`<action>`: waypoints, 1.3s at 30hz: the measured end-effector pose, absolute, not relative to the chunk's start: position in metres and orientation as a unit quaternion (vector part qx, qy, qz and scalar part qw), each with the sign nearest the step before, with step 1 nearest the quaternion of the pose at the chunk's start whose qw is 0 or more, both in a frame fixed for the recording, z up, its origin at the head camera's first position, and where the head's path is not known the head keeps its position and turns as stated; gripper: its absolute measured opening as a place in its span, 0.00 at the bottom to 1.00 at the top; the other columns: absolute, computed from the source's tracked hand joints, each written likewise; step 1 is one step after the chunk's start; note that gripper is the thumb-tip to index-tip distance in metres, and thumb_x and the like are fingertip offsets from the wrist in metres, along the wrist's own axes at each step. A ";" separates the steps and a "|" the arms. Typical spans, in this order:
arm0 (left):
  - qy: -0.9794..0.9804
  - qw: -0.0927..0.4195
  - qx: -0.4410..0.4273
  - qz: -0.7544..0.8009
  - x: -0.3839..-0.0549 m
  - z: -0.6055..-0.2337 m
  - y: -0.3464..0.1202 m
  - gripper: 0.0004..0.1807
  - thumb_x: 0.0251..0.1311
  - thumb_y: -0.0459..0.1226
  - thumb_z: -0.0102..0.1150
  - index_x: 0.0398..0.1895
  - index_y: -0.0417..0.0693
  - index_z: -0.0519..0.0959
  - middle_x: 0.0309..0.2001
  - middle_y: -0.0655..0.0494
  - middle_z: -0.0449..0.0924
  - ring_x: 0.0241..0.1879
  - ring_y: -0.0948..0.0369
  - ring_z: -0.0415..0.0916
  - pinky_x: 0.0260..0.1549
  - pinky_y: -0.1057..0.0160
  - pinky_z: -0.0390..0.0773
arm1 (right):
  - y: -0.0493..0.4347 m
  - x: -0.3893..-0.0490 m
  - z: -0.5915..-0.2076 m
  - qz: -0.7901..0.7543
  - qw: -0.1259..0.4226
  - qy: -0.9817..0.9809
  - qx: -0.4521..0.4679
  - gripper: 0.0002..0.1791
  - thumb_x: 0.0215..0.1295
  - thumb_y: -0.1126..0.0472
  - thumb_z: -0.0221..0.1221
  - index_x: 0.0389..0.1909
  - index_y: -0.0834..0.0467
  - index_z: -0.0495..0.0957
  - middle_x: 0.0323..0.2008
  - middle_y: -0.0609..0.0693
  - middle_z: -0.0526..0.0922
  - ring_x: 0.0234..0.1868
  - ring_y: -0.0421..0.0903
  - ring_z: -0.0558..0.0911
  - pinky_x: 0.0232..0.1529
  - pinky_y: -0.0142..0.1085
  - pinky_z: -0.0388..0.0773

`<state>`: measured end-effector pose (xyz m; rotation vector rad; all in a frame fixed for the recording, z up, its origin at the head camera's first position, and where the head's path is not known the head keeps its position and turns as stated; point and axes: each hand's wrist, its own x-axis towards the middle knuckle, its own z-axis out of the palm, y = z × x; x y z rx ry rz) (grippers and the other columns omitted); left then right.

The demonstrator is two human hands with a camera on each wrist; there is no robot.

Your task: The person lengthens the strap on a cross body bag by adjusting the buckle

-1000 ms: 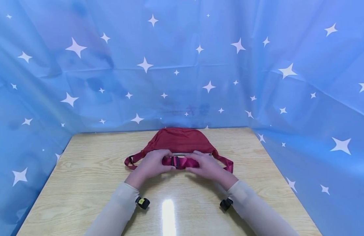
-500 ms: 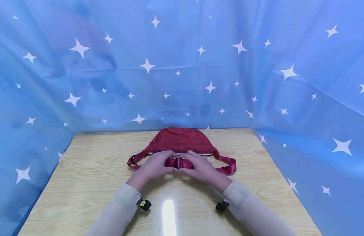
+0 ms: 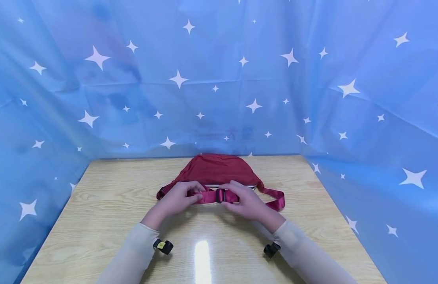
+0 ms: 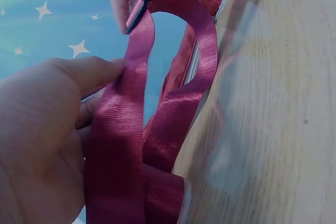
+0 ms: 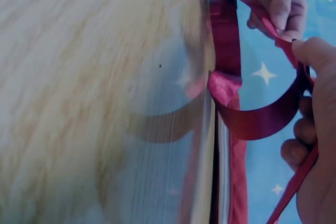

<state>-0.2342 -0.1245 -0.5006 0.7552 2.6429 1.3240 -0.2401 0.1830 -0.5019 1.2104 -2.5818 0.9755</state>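
A dark red waist bag [image 3: 219,169] lies near the table's far edge, its red strap [image 3: 207,198] drawn out toward me. On the strap sits a black slide buckle [image 3: 220,195], which my right hand [image 3: 248,202] grips between thumb and fingers. To the left, my left hand [image 3: 177,198] pinches the flat strap with thumb and fingertips. From the left wrist, the strap [image 4: 116,129] runs up to the buckle [image 4: 139,14], with a slack loop behind it. In the right wrist view, the loop hangs below my fingers [image 5: 295,151], which partly hide the buckle.
The bag's zipper [image 5: 224,166] faces the near side. A strap loop [image 3: 277,199] lies on the wood-grain table [image 3: 116,221] at the right. Blue star-printed cloth [image 3: 219,79] hangs behind and beside the table.
My hands first came together at the buckle. Since then my left hand has slid left along the strap, while my right hand and the buckle have shifted slightly right.
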 end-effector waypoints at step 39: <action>0.812 0.070 0.261 0.517 -0.242 -0.507 -0.097 0.06 0.79 0.39 0.67 0.52 0.62 0.87 0.43 0.64 0.87 0.44 0.59 0.82 0.44 0.58 0.81 | 0.182 -0.245 -0.511 0.401 0.027 -0.809 0.429 0.35 0.66 0.72 0.74 0.72 0.49 0.78 0.57 0.44 0.83 0.52 0.44 0.82 0.51 0.41 0.84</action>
